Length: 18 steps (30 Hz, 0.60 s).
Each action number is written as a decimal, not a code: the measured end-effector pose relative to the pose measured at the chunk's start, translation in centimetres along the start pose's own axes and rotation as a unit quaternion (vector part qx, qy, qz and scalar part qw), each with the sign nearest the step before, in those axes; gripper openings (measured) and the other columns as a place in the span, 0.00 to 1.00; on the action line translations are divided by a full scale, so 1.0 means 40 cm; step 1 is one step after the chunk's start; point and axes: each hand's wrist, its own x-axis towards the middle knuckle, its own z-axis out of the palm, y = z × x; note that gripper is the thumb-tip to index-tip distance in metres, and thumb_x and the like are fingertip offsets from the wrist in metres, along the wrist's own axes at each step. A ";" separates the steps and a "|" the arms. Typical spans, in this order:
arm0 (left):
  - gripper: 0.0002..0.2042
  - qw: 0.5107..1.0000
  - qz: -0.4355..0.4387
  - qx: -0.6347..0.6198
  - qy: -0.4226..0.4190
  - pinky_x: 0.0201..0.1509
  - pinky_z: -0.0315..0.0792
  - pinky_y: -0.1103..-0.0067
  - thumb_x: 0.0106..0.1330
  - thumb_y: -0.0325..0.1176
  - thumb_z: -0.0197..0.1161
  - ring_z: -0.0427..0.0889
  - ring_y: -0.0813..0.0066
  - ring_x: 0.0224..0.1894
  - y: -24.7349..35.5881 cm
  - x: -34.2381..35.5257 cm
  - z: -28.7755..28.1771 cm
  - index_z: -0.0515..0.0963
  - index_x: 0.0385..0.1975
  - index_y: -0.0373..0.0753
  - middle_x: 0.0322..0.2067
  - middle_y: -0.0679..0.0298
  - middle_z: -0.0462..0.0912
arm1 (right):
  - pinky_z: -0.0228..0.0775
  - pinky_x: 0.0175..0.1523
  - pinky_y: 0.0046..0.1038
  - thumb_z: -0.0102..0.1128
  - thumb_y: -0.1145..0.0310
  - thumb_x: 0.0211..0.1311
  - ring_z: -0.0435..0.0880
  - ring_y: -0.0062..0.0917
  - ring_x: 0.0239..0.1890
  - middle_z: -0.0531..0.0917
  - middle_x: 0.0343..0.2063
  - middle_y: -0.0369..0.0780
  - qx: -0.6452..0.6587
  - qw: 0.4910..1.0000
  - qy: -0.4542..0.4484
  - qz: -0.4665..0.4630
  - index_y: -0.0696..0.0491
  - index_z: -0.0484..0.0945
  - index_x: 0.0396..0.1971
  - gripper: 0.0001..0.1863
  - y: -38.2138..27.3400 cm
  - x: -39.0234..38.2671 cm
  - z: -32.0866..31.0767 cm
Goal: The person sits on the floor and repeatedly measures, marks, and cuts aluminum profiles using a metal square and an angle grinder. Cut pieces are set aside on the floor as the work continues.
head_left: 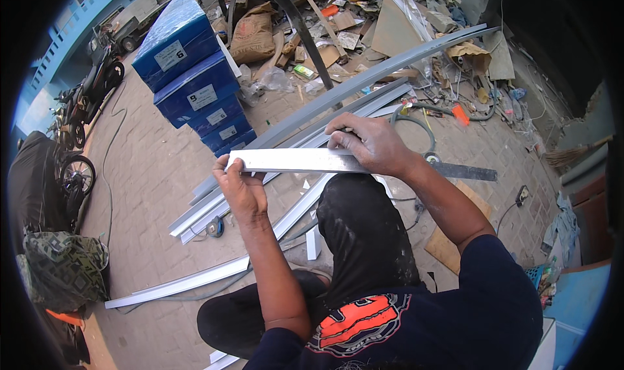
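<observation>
So the biggest thing here is the brick-paved ground (153, 207), dusty tan and running under pretty much everything. At the top there's a messy heap of wood, cardboard and plastic scraps (393, 29), and a row of dark parked motorbikes (78, 110) is lined up along the left side. Left of the heap stands a stack of long blue cardboard boxes (207, 87) with white labels on the ends.

Next down in size, a long grey metal bar (364, 79) stretches diagonally from the scraps toward the left, past the boxes. A white channel-shaped strip (179, 282) lies on the paving at lower left, and a bulging brown sack (253, 37) sits just beside the boxes.

Now the piece in hand: a short, flat, shiny white bar (292, 161), held up roughly level in front of the person's raised knee. The left hand (244, 188) is pinched narrow on its left end, thumb in front, other fingers partly hidden. The right hand (374, 142) is closed in on the right end, fingers curled at the upper edge; its palm side is hidden.

Smaller bits: a dark grey flat strip (465, 172) right of the knee, a stubby white offcut (313, 243) left of it, and a bright orange scrap (460, 114) near the heap.
</observation>
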 end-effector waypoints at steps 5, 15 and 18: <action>0.22 1.000 0.000 -0.005 0.006 0.60 0.82 0.50 0.76 0.29 0.62 0.81 0.60 0.58 -0.005 0.004 -0.006 0.62 0.64 0.47 0.55 0.55 0.75 | 0.83 0.52 0.32 0.63 0.68 0.79 0.94 0.30 0.44 0.94 0.39 0.44 0.055 0.997 0.059 -0.011 0.57 0.87 0.51 0.11 -0.007 -0.017 -0.011; 0.20 1.000 -0.025 -0.007 0.000 0.61 0.82 0.52 0.77 0.28 0.62 0.82 0.61 0.58 -0.009 0.002 -0.007 0.65 0.64 0.45 0.56 0.57 0.78 | 0.79 0.50 0.30 0.69 0.62 0.71 0.88 0.25 0.41 0.91 0.42 0.42 0.049 0.991 -0.005 0.120 0.57 0.88 0.46 0.14 0.010 -0.086 -0.071; 0.19 1.000 -0.029 -0.003 0.013 0.65 0.80 0.57 0.77 0.27 0.61 0.82 0.63 0.59 0.002 -0.025 -0.008 0.66 0.63 0.43 0.57 0.58 0.80 | 0.79 0.49 0.30 0.69 0.62 0.71 0.87 0.24 0.41 0.90 0.41 0.41 0.055 0.991 -0.015 0.118 0.57 0.87 0.45 0.14 0.003 -0.099 -0.065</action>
